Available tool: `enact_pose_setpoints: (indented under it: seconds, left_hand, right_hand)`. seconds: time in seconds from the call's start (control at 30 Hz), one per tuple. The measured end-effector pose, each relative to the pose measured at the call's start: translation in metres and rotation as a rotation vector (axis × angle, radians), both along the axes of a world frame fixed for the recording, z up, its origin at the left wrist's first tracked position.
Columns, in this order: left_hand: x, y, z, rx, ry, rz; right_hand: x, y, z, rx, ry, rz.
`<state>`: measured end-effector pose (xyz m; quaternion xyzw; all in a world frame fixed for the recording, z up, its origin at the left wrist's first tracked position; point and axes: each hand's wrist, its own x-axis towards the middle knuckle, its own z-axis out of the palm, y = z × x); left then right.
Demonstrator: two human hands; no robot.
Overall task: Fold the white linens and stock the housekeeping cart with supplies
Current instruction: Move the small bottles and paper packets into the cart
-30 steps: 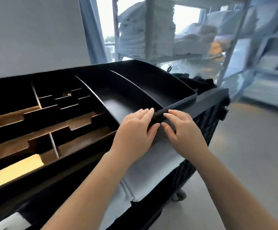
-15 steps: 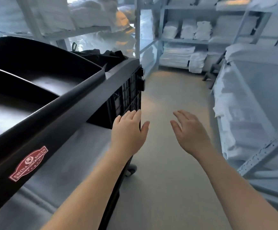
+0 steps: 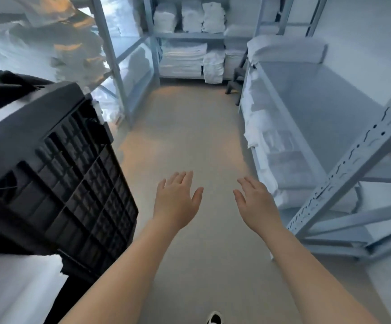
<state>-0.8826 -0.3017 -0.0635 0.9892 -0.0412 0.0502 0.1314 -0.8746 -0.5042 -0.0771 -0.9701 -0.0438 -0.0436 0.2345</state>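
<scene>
The black housekeeping cart (image 3: 56,174) stands at the left, its ribbed end panel facing the aisle. White linen (image 3: 14,284) lies on its lower shelf at the bottom left. My left hand (image 3: 177,202) and my right hand (image 3: 257,204) are stretched out over the floor of the aisle, fingers straight and spread, holding nothing. Both are clear of the cart, to its right. Folded white linens (image 3: 189,59) are stacked on the far shelves.
Grey metal shelving (image 3: 344,169) runs along the right with white linen (image 3: 257,127) piled at its edge. More racks with wrapped linen stand at the left and back. A dark stool (image 3: 236,80) is at the aisle's far end. My shoe (image 3: 215,318) shows below.
Both hands left the cart's top tray edge and now hover open over the aisle. The view swung right, from the cart's compartments to the shelves and floor.
</scene>
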Motion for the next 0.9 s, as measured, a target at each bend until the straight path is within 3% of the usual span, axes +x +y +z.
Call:
enact_pose_setpoints:
  seconds: [0.47, 0.9]
  left_hand:
    - [0.244, -0.124, -0.013, -0.019, -0.008, -0.137]
    - [0.504, -0.220, -0.038, -0.008, 0.036, -0.497]
  right_hand:
    - [0.211, -0.105, -0.009, 0.036, 0.009, -0.162]
    - [0.419, -0.184, -0.036, -0.026, 0.045, -0.485]
